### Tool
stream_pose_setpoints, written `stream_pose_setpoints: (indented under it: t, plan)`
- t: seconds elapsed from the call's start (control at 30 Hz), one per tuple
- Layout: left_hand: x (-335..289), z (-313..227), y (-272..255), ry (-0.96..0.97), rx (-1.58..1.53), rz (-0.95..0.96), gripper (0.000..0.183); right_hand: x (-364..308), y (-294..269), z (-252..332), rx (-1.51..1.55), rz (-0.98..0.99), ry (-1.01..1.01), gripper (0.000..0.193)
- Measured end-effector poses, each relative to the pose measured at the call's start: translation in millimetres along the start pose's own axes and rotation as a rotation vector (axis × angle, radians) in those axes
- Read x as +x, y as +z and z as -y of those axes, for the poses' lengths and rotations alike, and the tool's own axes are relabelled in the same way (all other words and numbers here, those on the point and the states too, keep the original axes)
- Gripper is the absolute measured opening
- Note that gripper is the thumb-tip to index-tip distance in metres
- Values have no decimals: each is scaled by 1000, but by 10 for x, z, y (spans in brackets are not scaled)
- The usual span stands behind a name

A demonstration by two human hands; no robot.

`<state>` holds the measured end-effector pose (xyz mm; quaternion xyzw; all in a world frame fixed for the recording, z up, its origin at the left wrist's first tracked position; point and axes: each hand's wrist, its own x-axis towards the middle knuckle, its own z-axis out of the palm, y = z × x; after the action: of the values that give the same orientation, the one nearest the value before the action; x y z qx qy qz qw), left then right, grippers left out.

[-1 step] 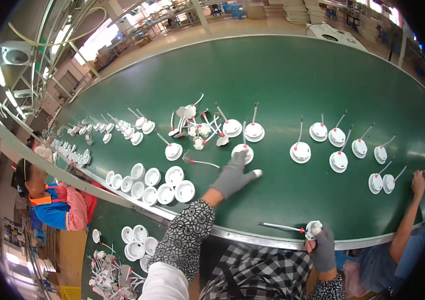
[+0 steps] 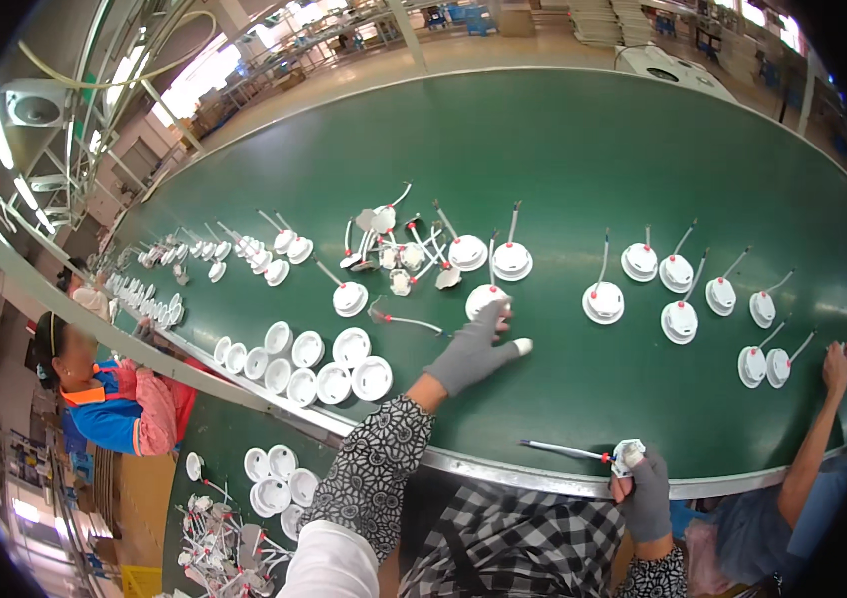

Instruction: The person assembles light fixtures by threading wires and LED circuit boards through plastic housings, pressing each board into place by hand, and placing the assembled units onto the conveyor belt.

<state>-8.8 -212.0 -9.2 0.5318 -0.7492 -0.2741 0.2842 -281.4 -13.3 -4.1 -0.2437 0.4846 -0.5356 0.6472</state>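
Observation:
My left hand [image 2: 471, 357], in a grey glove with bare fingertips, reaches over the green table with thumb and fingers apart. Its fingertips lie at the near right edge of a round white cap with an upright cable [image 2: 481, 296]; whether they touch it I cannot tell. At the table's front edge my right hand [image 2: 649, 493], gloved alike, is closed around a white cabled fitting [image 2: 629, 455]. From that fitting a grey cable [image 2: 561, 449] with a red collar points left. To the left of my left hand lies a loose cabled piece [image 2: 409, 323].
White cups [image 2: 333, 383] stand grouped at the left front. Behind them lies a heap of cabled fittings [image 2: 399, 254]. More capped pieces [image 2: 680, 321] spread right. A co-worker's hand [image 2: 835, 367] works at the far right; another person [image 2: 115, 399] sits left. A lower table [image 2: 319, 453] holds more parts.
The fingers of my left hand have shifted slightly right on the white cap, so more of it shows. My right hand keeps its hold on the fitting. The whole view has moved a little.

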Motion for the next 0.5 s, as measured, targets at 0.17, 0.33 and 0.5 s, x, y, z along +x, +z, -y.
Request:
stream_pose_setpoints:
  t: [0.17,0.33,0.5]
  plan:
    - [-19,170,-601,-92,-66,-35,50,-36,-4,27,-48,-2,-20,22]
    - [-245,645,-1518,-135,639,-222,39,-36,30,20,-106,-40,-82,28]
    - [-519,463,-1599,-187,858,26,56,-49,187,-73,-33,41,-29,24]
